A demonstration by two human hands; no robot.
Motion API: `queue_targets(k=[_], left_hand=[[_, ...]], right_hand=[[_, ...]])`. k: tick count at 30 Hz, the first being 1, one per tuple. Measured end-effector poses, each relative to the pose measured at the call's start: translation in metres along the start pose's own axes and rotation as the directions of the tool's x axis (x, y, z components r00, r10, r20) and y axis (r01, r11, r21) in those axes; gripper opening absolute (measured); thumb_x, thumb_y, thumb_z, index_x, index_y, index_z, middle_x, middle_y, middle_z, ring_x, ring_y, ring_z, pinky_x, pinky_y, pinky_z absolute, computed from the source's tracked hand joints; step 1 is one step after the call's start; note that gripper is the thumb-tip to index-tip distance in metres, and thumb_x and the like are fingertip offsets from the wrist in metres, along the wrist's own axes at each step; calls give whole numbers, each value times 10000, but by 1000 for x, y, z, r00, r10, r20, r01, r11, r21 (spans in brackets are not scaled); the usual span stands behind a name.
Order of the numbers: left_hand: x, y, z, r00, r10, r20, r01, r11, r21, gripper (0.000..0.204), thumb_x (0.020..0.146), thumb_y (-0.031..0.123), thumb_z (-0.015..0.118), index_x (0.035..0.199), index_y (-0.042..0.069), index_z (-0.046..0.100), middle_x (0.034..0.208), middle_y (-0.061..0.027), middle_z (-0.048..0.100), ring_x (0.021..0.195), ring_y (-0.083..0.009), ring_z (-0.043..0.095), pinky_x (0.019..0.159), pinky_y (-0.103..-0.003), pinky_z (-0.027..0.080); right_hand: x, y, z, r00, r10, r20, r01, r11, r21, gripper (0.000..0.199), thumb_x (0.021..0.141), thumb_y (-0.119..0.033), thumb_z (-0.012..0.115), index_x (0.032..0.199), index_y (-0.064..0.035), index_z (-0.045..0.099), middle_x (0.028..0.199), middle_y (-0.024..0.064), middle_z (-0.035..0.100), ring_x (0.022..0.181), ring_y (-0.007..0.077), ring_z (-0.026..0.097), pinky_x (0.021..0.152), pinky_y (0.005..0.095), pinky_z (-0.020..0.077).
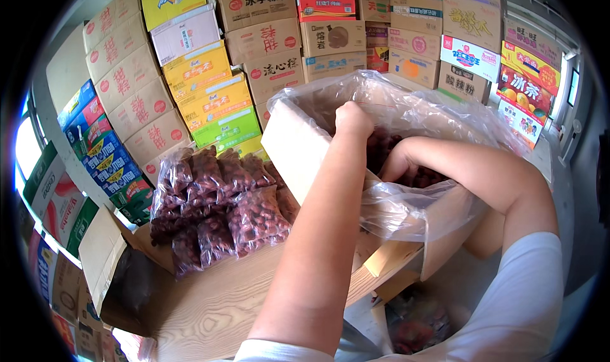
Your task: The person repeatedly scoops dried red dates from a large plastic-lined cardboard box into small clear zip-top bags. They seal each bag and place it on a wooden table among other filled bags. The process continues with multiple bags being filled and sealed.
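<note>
Left hand (pixel 353 119): raised at the far left rim of the carton, curled into a loose fist on the bunched edge of the plastic liner; the grip looks pressed together on the film, fingers hidden on the far side
Right hand (pixel 395 165): reaches in from the right, sunk into the liner among the fruit; fingers are buried, so I cannot tell whether the grip is spread or closed
Carton (pixel 298 149): large pale cardboard box, tilted, sitting on the near right of the surface, its open mouth facing up and far
Plastic liner (pixel 406 108): clear bag lining the carton, its edge ruffled up above the rim and sagging over the near wall
Loose red dates (pixel 381 147): dark red fruit heaped inside the liner, lying just under and around the right hand, to the right of and below the left hand
Key relation: the fruit lies directly at the right hand, which is the nearer one; the left hand is above it at the rim, holding film rather than fruit
Filled bags (pixel 219 203): a pile of clear bags of the same red fruit, left of the carton on the surface, well apart from both hands
Surface (pixel 216 305): pale wood-grain top, near and left
Stacked boxes (pixel 190 76): wall of printed cartons far and left
</note>
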State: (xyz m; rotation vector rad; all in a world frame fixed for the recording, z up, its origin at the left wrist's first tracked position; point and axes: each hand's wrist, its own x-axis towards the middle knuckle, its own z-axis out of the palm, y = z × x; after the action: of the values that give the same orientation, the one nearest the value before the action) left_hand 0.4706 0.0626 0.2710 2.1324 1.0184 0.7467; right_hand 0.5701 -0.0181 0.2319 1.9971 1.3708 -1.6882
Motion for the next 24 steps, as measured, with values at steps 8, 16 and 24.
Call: queue_targets(k=[8, 16, 24], left_hand=[[10, -5, 7, 1000, 12, -12, -11, 999, 34, 217, 761, 57, 580, 908, -67, 681, 782, -182, 697, 788, -279, 698, 750, -348, 545], [28, -20, 18, 997, 53, -64, -43, 988, 146, 212, 782, 60, 561, 915, -50, 685, 766, -163, 699, 746, -270, 696, 671, -368, 561], [34, -23, 18, 999, 11, -30, -7, 991, 136, 236, 818, 66, 528, 974, -18, 684, 785, -147, 703, 696, -257, 686, 595, -376, 557]], right_hand=[[7, 4, -4, 993, -51, 108, 57, 997, -56, 577, 887, -426, 615, 1358, -145, 435, 1312, 12, 538, 1170, 168, 524, 892, 367, 488], [25, 4, -11, 968, -95, 231, 138, 975, -176, 599, 884, -318, 649, 1392, -151, 378, 1303, 7, 526, 1149, 165, 521, 888, 367, 478], [17, 0, -18, 927, -161, 339, 202, 975, -89, 619, 827, -231, 729, 1346, -119, 411, 1166, 21, 587, 986, 159, 574, 782, 327, 501]])
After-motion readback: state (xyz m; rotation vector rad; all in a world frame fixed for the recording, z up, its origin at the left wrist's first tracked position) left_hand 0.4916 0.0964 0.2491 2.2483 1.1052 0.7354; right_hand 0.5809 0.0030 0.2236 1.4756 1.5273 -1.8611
